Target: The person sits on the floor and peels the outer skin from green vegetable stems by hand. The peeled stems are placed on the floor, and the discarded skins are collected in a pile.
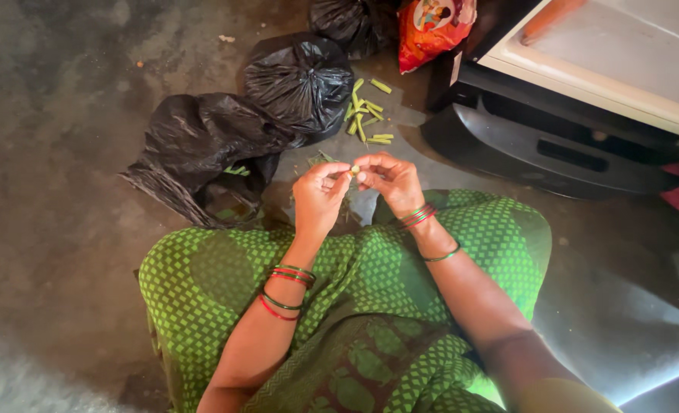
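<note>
Person seated on the floor, knees apart, green patterned cloth over the lap. Both hands raised in front, close together.

Left hand (318,197): fingers pressed onto a small pale-green vegetable piece (354,170), thumb and forefinger pinching one end. Right hand (391,180): fingertips pinching the other end, the rest of the fingers curled in. The piece sits between the two sets of fingertips, held above the floor and not resting on anything.

Step in hand, as I judge it: trimming or stringing a bean-like pod by hand, one piece at a time. The next move seems to call for a firm pinch on both sides and a short snap or pull, with little force.

Beyond the fingertips, cut green pieces (366,113) lie scattered on the floor. Just past the left fingers, a crumpled black plastic bag (194,145) with some green showing at its mouth; a second black bag (300,76) behind it; further off, an orange printed packet (430,29).

Floor (64,92): bare grey concrete, dusty. To the right of the right hand, a dark base of an appliance (538,149) with a white top.
</note>
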